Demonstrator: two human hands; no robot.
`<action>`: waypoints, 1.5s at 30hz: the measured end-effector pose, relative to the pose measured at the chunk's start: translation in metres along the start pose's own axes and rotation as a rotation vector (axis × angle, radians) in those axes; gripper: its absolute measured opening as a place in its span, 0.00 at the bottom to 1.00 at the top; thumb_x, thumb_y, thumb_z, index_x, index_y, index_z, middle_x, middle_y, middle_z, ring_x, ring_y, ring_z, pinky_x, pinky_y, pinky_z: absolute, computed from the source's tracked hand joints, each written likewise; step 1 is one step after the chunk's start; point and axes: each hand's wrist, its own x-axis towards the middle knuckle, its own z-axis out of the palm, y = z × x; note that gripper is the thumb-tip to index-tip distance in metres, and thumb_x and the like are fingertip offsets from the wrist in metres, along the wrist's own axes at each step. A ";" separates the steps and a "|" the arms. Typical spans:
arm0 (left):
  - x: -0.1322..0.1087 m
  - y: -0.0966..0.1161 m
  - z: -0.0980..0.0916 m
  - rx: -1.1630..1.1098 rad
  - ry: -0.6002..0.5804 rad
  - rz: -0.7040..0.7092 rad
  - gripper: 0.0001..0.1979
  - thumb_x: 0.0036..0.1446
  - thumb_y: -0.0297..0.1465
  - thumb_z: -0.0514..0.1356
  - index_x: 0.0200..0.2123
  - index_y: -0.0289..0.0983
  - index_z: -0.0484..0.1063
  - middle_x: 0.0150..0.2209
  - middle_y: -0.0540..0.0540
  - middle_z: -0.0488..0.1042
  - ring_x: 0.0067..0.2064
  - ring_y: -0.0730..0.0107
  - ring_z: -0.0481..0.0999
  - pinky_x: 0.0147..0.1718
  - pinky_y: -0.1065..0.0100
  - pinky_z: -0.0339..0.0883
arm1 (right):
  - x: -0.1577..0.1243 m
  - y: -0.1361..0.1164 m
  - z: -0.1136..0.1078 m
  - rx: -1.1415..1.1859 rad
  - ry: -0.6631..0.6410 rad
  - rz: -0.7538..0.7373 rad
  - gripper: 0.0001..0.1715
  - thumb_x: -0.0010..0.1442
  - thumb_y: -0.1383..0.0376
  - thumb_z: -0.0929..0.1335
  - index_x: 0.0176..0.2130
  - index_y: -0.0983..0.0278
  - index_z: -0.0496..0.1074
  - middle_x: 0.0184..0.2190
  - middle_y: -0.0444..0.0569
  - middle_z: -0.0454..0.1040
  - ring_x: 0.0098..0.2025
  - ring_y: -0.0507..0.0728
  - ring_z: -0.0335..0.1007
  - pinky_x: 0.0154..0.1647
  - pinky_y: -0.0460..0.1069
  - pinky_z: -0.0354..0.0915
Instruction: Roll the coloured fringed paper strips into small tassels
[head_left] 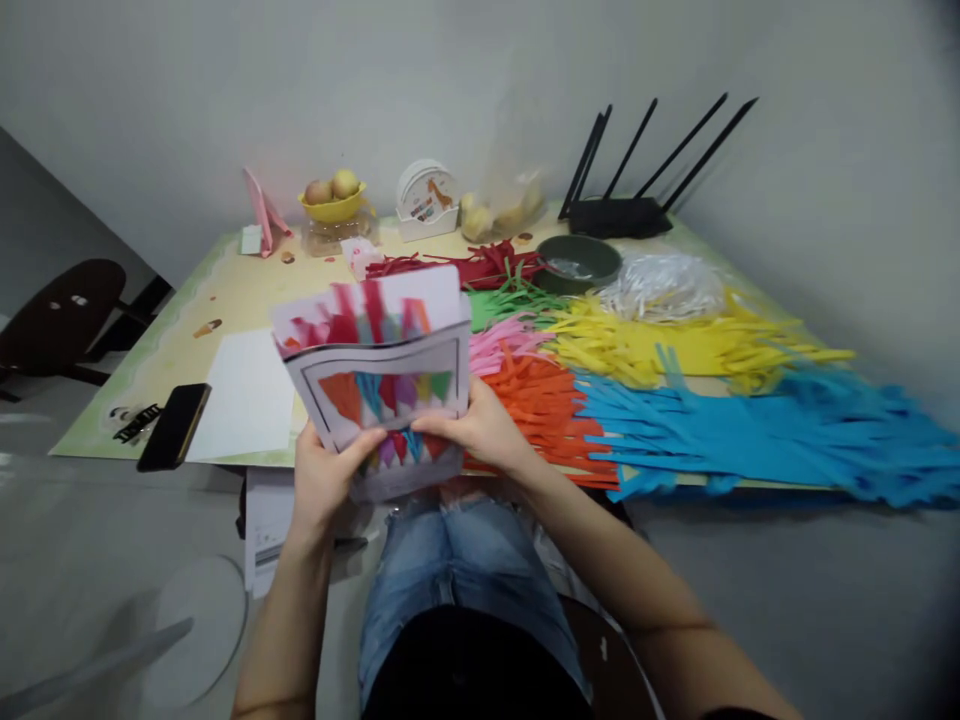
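Observation:
Between my two hands is a white packet (390, 362) with a black printed border and pictures of coloured tassels on its front. Red, pink and orange strips (371, 315) show at its top, with a pale sheet (442, 290) behind them. My left hand (326, 470) grips the lower left side, thumb across the front. On the lower right side my right hand (484, 425) holds it the same way, the thumbs nearly meeting. The fingers behind the packet are hidden. Just right of it lies orange fringed paper (540, 415).
Blue fringe (750, 430), yellow fringe (675, 345) and white strips (664, 287) cover the table's right side. Behind stand a dark green bowl (577, 262) and a black router (619, 215). At left lie a white sheet (251, 400) and a phone (174, 427).

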 end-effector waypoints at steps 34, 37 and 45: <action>-0.099 -0.048 0.011 0.129 -0.289 -0.302 0.17 0.40 0.35 0.70 0.34 0.33 0.79 0.31 0.45 0.81 0.32 0.63 0.78 0.35 0.65 0.74 | 0.000 -0.082 -0.006 -0.803 -1.148 0.087 0.25 0.61 0.47 0.69 0.37 0.66 0.80 0.29 0.47 0.78 0.26 0.52 0.71 0.28 0.45 0.63; -0.092 -0.055 0.005 0.059 -0.175 -0.365 0.19 0.41 0.37 0.72 0.37 0.33 0.79 0.34 0.43 0.82 0.34 0.61 0.80 0.38 0.63 0.75 | -0.017 -0.086 -0.027 -0.776 -0.523 -0.193 0.22 0.60 0.51 0.71 0.49 0.62 0.76 0.42 0.51 0.79 0.39 0.56 0.76 0.39 0.49 0.70; -0.075 -0.046 0.008 0.069 -0.027 -0.284 0.21 0.41 0.39 0.73 0.37 0.32 0.80 0.36 0.42 0.83 0.37 0.60 0.81 0.40 0.63 0.76 | -0.050 -0.037 -0.034 -0.829 0.090 -0.728 0.20 0.62 0.58 0.71 0.52 0.63 0.74 0.48 0.55 0.77 0.52 0.60 0.73 0.53 0.55 0.69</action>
